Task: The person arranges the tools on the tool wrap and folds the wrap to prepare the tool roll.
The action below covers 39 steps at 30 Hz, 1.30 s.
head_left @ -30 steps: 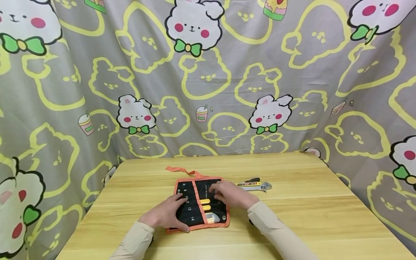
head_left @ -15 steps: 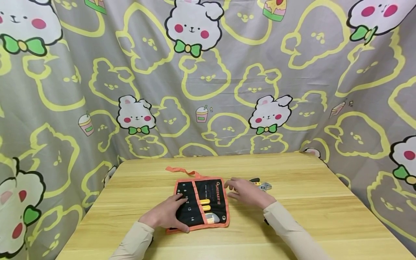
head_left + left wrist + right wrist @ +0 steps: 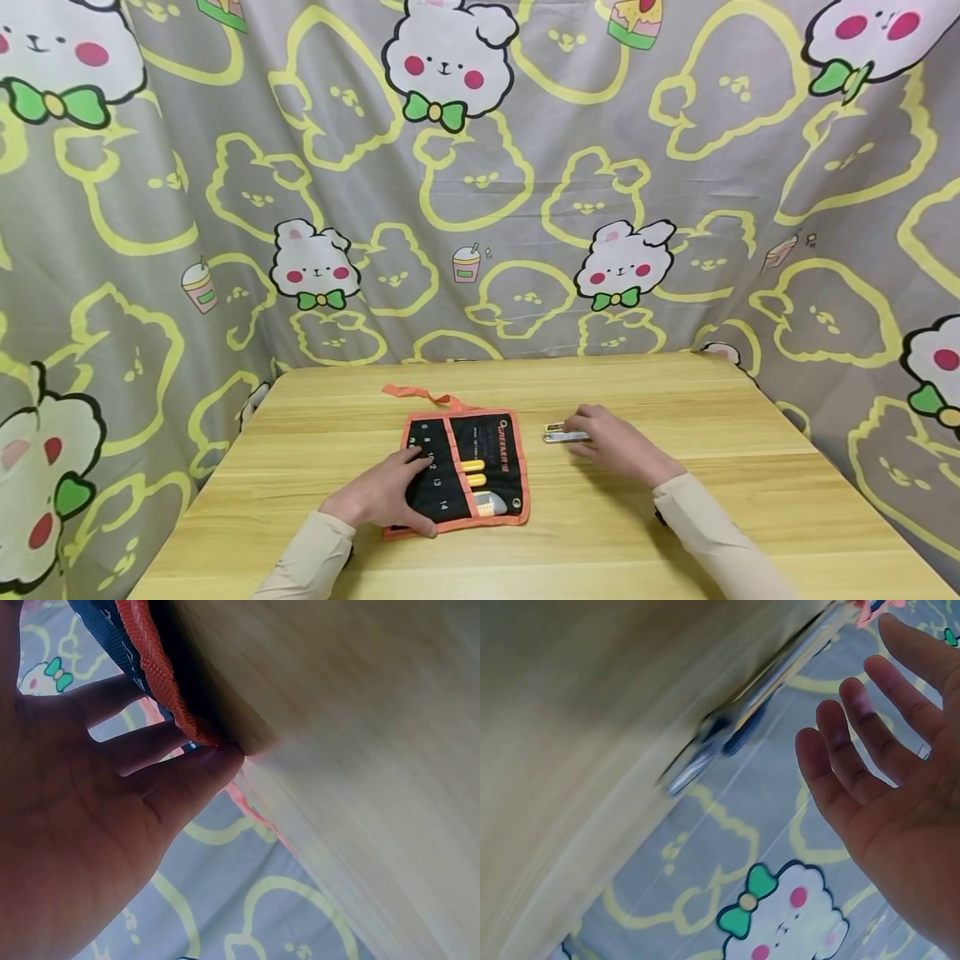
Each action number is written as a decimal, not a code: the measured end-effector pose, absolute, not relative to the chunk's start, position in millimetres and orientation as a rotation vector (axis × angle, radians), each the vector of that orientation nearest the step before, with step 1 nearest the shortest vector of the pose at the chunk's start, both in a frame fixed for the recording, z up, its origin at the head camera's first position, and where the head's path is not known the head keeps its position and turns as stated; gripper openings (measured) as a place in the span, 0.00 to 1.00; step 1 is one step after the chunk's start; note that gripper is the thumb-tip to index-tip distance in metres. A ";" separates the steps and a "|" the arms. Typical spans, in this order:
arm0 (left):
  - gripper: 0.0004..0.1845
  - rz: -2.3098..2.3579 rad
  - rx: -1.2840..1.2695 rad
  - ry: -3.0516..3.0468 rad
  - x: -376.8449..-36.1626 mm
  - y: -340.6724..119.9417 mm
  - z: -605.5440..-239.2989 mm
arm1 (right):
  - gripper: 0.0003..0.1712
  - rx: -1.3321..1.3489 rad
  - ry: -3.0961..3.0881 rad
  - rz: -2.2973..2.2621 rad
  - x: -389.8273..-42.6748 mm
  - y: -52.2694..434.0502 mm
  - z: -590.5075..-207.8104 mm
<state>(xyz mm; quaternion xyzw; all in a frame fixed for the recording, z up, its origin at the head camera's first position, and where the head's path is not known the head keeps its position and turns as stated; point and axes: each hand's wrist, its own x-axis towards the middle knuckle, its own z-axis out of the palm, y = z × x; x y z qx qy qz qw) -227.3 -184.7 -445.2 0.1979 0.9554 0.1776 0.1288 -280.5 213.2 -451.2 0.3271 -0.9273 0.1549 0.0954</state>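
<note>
looking from the head view, the left hand (image 3: 378,498) rests flat with straight fingers on the black and orange tool roll (image 3: 465,475), which lies open on the wooden bench (image 3: 675,517). yellow tool handles (image 3: 473,472) sit in its pockets. the right hand (image 3: 611,443) is over the metal tools (image 3: 558,432) just right of the roll, fingers stretched and touching them. in the left wrist view, the left hand (image 3: 90,825) has its fingers (image 3: 191,776) straight, and the tips meet the orange edge of the tool roll (image 3: 161,675). in the right wrist view, the right hand (image 3: 900,780) is spread wide and holds nothing; the metal tools (image 3: 735,727) look blurred, near the fingers (image 3: 840,735), and i cannot tell if they touch.
</note>
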 end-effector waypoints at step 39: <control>0.57 0.509 0.585 2.777 -229.7 -184.6 -447.0 | 0.20 0.777 -2.911 0.560 -295.2 274.1 -459.7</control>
